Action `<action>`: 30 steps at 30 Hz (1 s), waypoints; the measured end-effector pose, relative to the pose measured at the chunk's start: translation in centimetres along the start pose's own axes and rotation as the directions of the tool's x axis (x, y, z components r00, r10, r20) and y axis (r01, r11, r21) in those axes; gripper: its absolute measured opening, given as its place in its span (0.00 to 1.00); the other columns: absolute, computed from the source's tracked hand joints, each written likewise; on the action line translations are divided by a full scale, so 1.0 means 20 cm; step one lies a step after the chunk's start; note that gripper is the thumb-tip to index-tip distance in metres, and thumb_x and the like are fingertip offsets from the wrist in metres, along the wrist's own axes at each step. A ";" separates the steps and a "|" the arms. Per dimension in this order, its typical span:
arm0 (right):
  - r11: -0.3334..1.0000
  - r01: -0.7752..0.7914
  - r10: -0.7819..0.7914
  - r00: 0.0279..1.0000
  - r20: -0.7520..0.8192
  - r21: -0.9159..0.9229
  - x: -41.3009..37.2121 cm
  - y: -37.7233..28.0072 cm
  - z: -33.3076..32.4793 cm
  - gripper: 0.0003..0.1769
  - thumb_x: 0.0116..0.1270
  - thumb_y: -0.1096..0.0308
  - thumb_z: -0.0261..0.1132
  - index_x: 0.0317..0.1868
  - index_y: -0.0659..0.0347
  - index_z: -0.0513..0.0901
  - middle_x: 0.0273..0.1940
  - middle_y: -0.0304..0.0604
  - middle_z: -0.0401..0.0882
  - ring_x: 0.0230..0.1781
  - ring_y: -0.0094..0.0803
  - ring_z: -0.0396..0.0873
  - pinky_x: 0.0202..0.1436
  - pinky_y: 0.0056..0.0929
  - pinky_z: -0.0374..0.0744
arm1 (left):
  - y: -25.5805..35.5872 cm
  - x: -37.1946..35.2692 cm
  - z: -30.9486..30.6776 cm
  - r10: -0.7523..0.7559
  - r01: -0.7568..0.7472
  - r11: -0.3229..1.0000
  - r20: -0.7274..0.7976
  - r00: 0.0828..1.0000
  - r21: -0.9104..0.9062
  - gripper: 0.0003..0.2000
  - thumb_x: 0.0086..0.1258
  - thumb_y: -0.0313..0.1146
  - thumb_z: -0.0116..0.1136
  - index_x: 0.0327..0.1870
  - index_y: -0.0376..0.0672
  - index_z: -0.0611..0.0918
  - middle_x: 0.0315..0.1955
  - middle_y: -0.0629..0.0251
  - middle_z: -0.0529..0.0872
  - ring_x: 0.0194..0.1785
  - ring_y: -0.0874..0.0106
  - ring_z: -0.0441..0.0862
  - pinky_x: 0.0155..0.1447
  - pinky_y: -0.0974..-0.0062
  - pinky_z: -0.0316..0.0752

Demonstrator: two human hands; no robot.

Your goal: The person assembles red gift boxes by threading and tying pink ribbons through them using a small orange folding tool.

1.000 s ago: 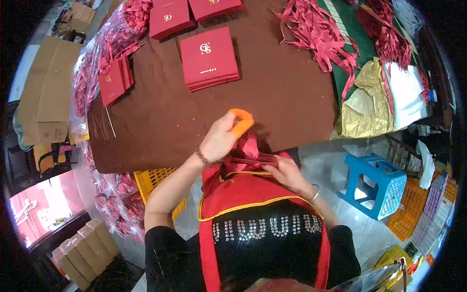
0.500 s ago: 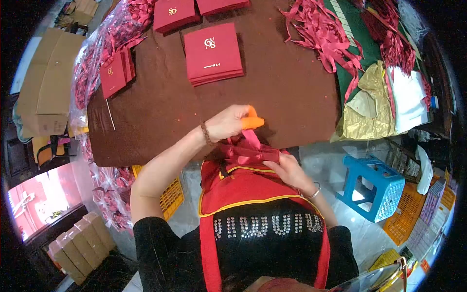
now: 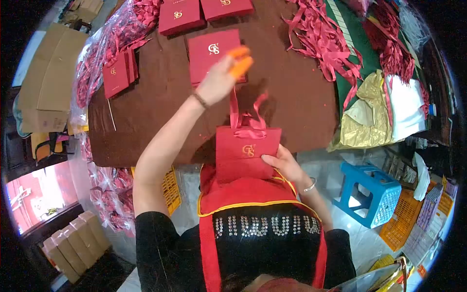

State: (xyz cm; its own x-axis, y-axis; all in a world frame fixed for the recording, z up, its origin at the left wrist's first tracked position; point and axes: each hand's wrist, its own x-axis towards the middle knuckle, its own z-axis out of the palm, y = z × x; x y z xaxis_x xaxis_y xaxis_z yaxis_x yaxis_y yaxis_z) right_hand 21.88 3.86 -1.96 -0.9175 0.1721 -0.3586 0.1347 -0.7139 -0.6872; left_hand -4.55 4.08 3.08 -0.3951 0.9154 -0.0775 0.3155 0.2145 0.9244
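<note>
A small red bag [image 3: 238, 163] with a gold monogram is upright just above the lap. My right hand [image 3: 287, 168] grips its right side, thumb on the front face. From the bag's top rises a red ribbon [image 3: 234, 109], one end reaching up to my left hand [image 3: 224, 75]. Orange covers wrap two fingertips of that hand, which look pinched together on the ribbon, slightly blurred. The ribbon's other end curls up at the right. Behind my left hand lies a stack of flat red bags [image 3: 209, 44], partly hidden.
More red bags [image 3: 180, 19] lie at the brown table's [image 3: 301, 112] far edge. Loose red ribbons [image 3: 323, 44] are heaped at the right, near gold wrapping [image 3: 367, 121]. Smaller red bags [image 3: 116, 75] lie at the left. A blue stool [image 3: 372, 194] is on the floor, right.
My left hand has moved up and away with the ribbon end. The bag has come up into view facing the camera, with my right hand on its side.
</note>
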 end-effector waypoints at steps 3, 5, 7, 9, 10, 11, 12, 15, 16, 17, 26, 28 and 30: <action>0.994 0.094 -0.087 0.989 -0.121 0.052 0.02 0.03 -0.02 0.26 0.63 0.76 0.56 0.61 0.64 0.61 0.57 0.40 0.68 0.56 0.28 0.67 0.61 0.30 0.65 | -0.01 -0.12 -0.11 0.042 -0.138 0.948 -0.318 0.947 -0.286 0.20 0.70 0.35 0.46 0.60 0.37 0.64 0.50 0.62 0.73 0.47 0.73 0.75 0.49 0.79 0.69; 0.969 0.173 -0.136 0.968 -0.209 0.174 0.04 0.03 -0.02 0.26 0.62 0.76 0.57 0.61 0.63 0.61 0.56 0.41 0.69 0.56 0.29 0.68 0.61 0.31 0.65 | -0.06 -0.29 -0.16 -0.081 -0.003 0.877 -0.152 0.985 -0.481 0.21 0.70 0.34 0.45 0.62 0.38 0.62 0.50 0.61 0.73 0.47 0.74 0.74 0.49 0.80 0.69; 0.974 0.181 -0.147 0.964 -0.223 0.137 0.07 0.01 -0.02 0.26 0.62 0.75 0.57 0.61 0.63 0.61 0.56 0.41 0.69 0.56 0.30 0.68 0.61 0.32 0.65 | -0.21 -0.46 -0.10 -0.138 0.183 0.702 0.120 0.983 -0.688 0.24 0.69 0.31 0.46 0.65 0.39 0.57 0.50 0.61 0.73 0.48 0.76 0.73 0.48 0.81 0.69; 0.979 0.179 -0.155 0.965 -0.212 0.098 0.11 -0.02 0.00 0.26 0.62 0.75 0.57 0.61 0.63 0.61 0.56 0.41 0.69 0.56 0.30 0.68 0.61 0.32 0.66 | -0.11 -0.59 -0.02 -0.137 0.293 0.690 0.279 0.951 -0.662 0.31 0.62 0.28 0.55 0.65 0.38 0.55 0.55 0.62 0.71 0.53 0.73 0.72 0.57 0.76 0.67; 0.986 0.165 -0.155 0.968 -0.196 0.036 0.11 -0.04 0.03 0.24 0.63 0.74 0.58 0.59 0.64 0.64 0.54 0.40 0.70 0.54 0.29 0.69 0.59 0.30 0.67 | -0.10 -0.64 0.04 -0.178 0.284 0.694 0.224 0.958 -0.661 0.33 0.60 0.25 0.57 0.65 0.38 0.55 0.56 0.63 0.70 0.56 0.72 0.70 0.61 0.73 0.63; 0.988 0.153 -0.155 0.973 -0.169 -0.026 0.11 -0.07 0.07 0.22 0.63 0.72 0.58 0.57 0.64 0.66 0.53 0.40 0.72 0.53 0.27 0.70 0.58 0.29 0.69 | -0.16 -0.69 0.06 -0.162 0.237 0.763 0.177 0.971 -0.602 0.32 0.59 0.24 0.57 0.65 0.38 0.57 0.57 0.63 0.69 0.58 0.73 0.68 0.61 0.73 0.64; 0.973 0.156 -0.114 0.965 -0.236 0.168 0.12 -0.11 0.14 0.20 0.63 0.71 0.58 0.55 0.64 0.68 0.52 0.40 0.72 0.52 0.28 0.71 0.57 0.29 0.69 | -0.13 -0.72 0.06 -0.236 0.312 0.678 0.205 0.950 -0.665 0.31 0.60 0.23 0.57 0.64 0.38 0.58 0.57 0.63 0.68 0.59 0.73 0.66 0.60 0.74 0.64; 0.974 0.117 -0.073 0.973 -0.218 0.196 0.21 -0.07 0.08 0.19 0.65 0.67 0.56 0.55 0.62 0.68 0.52 0.41 0.73 0.53 0.30 0.71 0.58 0.33 0.69 | -0.20 -0.81 0.00 -0.157 0.219 0.736 0.153 0.976 -0.640 0.31 0.60 0.22 0.56 0.65 0.38 0.58 0.57 0.65 0.69 0.59 0.75 0.66 0.61 0.76 0.63; 0.976 0.105 -0.073 0.983 -0.168 0.192 0.24 -0.05 0.12 0.19 0.65 0.67 0.56 0.55 0.62 0.68 0.52 0.41 0.73 0.53 0.30 0.71 0.58 0.33 0.69 | -0.17 -0.81 -0.06 -0.163 0.193 0.753 0.106 0.981 -0.630 0.31 0.60 0.22 0.56 0.65 0.38 0.58 0.57 0.65 0.69 0.59 0.75 0.66 0.61 0.76 0.63; 0.968 0.107 -0.067 0.982 -0.177 0.226 0.27 -0.04 0.16 0.19 0.66 0.66 0.55 0.56 0.62 0.67 0.51 0.42 0.73 0.52 0.31 0.72 0.57 0.33 0.70 | -0.13 -0.82 -0.11 -0.119 0.177 0.758 0.134 0.984 -0.628 0.31 0.60 0.22 0.56 0.65 0.37 0.58 0.58 0.65 0.69 0.60 0.74 0.65 0.62 0.75 0.62; 0.965 0.129 -0.163 0.977 -0.136 -0.226 0.37 0.01 0.20 0.16 0.68 0.64 0.52 0.53 0.63 0.69 0.43 0.45 0.77 0.41 0.31 0.77 0.43 0.27 0.77 | 0.03 -0.77 -1.10 0.238 -0.051 0.899 -0.386 0.891 0.435 0.27 0.55 0.19 0.51 0.61 0.39 0.66 0.58 0.57 0.69 0.60 0.66 0.67 0.64 0.74 0.59; 0.837 0.205 -0.340 0.921 -0.190 -0.508 0.36 0.05 0.10 0.15 0.66 0.66 0.55 0.52 0.62 0.71 0.41 0.45 0.77 0.41 0.33 0.77 0.43 0.28 0.77 | -0.13 -0.63 -1.29 0.412 0.024 0.741 -0.484 0.772 0.671 0.26 0.55 0.20 0.49 0.59 0.40 0.68 0.53 0.55 0.72 0.57 0.58 0.69 0.60 0.69 0.64; 0.640 0.202 -0.506 0.837 -0.209 -0.742 0.33 0.05 0.04 0.15 0.64 0.68 0.58 0.50 0.61 0.72 0.40 0.45 0.78 0.42 0.35 0.77 0.43 0.30 0.76 | -0.42 -0.44 -1.46 0.472 0.304 0.527 -0.571 0.672 0.794 0.26 0.55 0.24 0.49 0.59 0.47 0.68 0.49 0.56 0.74 0.51 0.54 0.69 0.52 0.59 0.66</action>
State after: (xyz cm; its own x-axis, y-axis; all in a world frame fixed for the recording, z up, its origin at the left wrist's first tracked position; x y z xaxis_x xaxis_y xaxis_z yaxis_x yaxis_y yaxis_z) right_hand 15.62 3.75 -4.39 -0.7574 0.6475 -0.0842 0.1787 0.0816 -0.9805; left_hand -28.82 -15.68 6.90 -0.6088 0.5216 0.5978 0.7310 0.6616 0.1671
